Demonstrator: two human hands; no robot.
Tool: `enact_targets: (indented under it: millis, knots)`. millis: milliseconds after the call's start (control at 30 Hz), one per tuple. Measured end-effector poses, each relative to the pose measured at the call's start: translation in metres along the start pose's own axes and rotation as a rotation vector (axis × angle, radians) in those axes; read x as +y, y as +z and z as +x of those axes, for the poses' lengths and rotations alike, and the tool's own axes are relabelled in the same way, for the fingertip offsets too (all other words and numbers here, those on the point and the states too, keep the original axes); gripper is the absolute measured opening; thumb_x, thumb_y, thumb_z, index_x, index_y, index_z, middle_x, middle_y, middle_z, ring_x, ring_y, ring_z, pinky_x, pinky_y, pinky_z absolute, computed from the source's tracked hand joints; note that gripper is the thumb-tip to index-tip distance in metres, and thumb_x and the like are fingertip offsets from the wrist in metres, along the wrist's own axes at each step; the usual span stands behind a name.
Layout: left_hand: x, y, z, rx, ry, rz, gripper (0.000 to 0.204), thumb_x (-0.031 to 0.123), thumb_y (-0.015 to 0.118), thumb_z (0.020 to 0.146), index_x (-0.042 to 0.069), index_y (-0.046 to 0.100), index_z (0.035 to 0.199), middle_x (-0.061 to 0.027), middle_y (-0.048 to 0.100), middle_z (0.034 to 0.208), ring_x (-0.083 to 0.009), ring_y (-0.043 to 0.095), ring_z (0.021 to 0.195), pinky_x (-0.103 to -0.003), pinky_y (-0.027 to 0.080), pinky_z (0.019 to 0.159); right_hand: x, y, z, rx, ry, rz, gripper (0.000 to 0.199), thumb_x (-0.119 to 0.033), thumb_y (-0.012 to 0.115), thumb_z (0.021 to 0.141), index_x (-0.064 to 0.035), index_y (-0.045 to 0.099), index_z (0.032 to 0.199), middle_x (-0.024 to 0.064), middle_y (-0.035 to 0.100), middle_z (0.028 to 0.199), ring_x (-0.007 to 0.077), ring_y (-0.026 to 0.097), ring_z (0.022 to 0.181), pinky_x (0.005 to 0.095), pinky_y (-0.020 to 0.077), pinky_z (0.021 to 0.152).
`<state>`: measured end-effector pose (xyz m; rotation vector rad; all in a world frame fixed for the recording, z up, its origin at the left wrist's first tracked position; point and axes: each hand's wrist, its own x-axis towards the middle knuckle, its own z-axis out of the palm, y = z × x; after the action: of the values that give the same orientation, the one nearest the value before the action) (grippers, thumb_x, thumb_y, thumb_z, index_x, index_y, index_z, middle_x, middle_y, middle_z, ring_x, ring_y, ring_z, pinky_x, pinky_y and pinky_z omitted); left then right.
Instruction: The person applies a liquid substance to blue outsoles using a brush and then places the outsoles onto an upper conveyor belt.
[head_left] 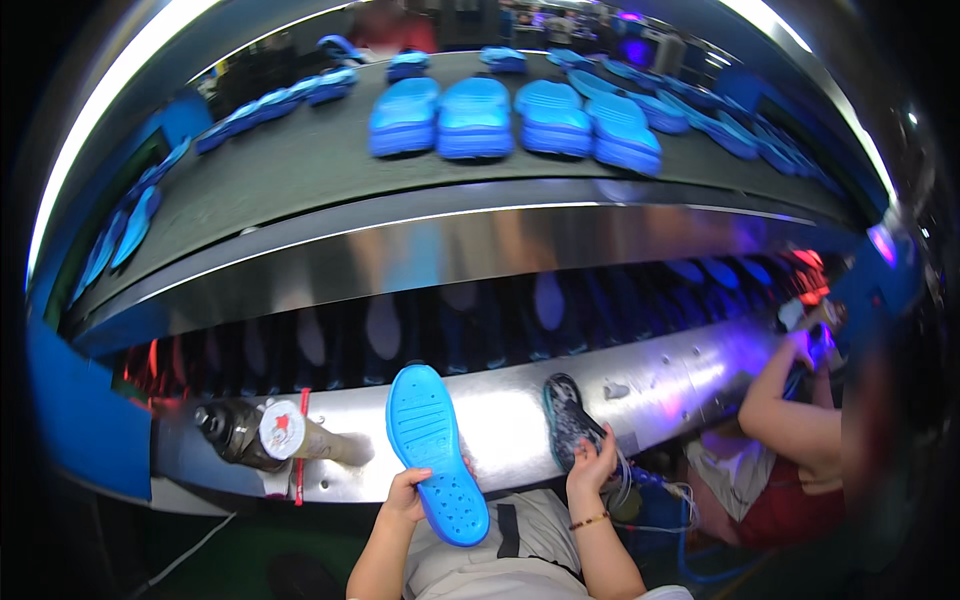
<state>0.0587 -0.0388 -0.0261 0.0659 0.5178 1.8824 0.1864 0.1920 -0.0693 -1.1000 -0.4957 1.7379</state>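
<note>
Blue sole (437, 452) is sitting in my left hand (405, 497), tread side up and toe pointing away from me, its heel end hanging over my lap; my fingers are curling round its left edge and pinching it near the heel, so most of its length is sticking out unsupported over the steel ledge (640, 385). My right hand (592, 465) is closing its fingers around the lower end of a dark shoe upper (568, 418) with a teal rim, which is lying tilted on that same ledge; loose pale cords (640, 500) are trailing below my wrist. To my left a dark bottle (255, 432) with a round white label is lying on its side on the ledge, beside a red strap (300, 445). At my right another person's arm (785, 405) is reaching up toward the machine. Beyond the ledge a dark slot is showing rows of shoe shapes (545, 300); farther off a grey conveyor belt (300, 165) is carrying many blue soles (475, 118) in pairs.

As I am judging it, the grip so close to the heel could be letting the sole droop or twist out of my fingers; the dangling cords could be snagging on my right wrist or the upper; the bottle could be rolling off the ledge if nudged.
</note>
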Motion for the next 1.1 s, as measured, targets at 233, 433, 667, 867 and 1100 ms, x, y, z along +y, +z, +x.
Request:
enact_targets:
  millis: [233, 433, 667, 867, 1100]
  knots:
    - [-0.018, 0.0, 0.019, 0.013, -0.034, 0.159, 0.069, 0.036, 0.059, 0.072, -0.008, 0.039, 0.123, -0.023, 0.052, 0.113, -0.0372, 0.053, 0.104, -0.051, 0.04, 0.093, -0.002, 0.015, 0.063, -0.599, -0.334, -0.646, 0.025, -0.01, 0.067, 0.079, 0.0012, 0.063, 0.101, 0.0046, 0.062, 0.084, 0.0069, 0.055, 0.072, 0.0187, 0.0428, 0.063]
    - [-0.002, 0.02, 0.041, 0.092, -0.053, -0.056, 0.105, 0.084, 0.015, 0.069, 0.002, 0.034, 0.132, -0.0208, 0.048, 0.119, -0.0337, 0.049, 0.109, -0.05, 0.038, 0.094, -0.017, 0.032, 0.078, -0.519, -0.085, -0.343, 0.019, -0.004, 0.062, 0.081, 0.0051, 0.056, 0.096, 0.013, 0.062, 0.087, 0.0193, 0.063, 0.075, 0.0265, 0.0524, 0.07]
    - [-0.003, 0.007, 0.073, 0.088, -0.032, -0.061, 0.094, 0.076, 0.014, 0.077, 0.003, 0.033, 0.133, -0.0229, 0.045, 0.124, -0.0353, 0.046, 0.112, -0.048, 0.034, 0.098, -0.062, 0.046, 0.028, -0.812, 0.19, 0.098, 0.029, -0.007, 0.046, 0.085, 0.0071, 0.051, 0.11, 0.0202, 0.059, 0.1, 0.0279, 0.063, 0.084, 0.0326, 0.0522, 0.077]
    - [-0.023, 0.063, 0.086, -0.079, -0.057, -0.134, 0.103, 0.082, 0.013, 0.071, 0.003, 0.027, 0.136, -0.0262, 0.043, 0.125, -0.0389, 0.045, 0.113, -0.052, 0.033, 0.097, -0.082, 0.07, -0.014, -1.1, 0.038, -0.036, 0.03, 0.005, 0.06, 0.076, 0.0047, 0.055, 0.106, 0.021, 0.06, 0.103, 0.0222, 0.063, 0.085, 0.0281, 0.0526, 0.071]
    - [-0.032, 0.072, 0.077, -0.181, -0.015, -0.147, 0.108, 0.085, 0.009, 0.067, 0.002, 0.034, 0.13, -0.0239, 0.051, 0.109, -0.0363, 0.053, 0.101, -0.053, 0.04, 0.09, -0.071, 0.098, -0.029, -0.949, 0.113, -0.313, 0.018, 0.003, 0.058, 0.078, 0.0057, 0.059, 0.096, 0.018, 0.064, 0.094, 0.0204, 0.063, 0.084, 0.0298, 0.0492, 0.079]
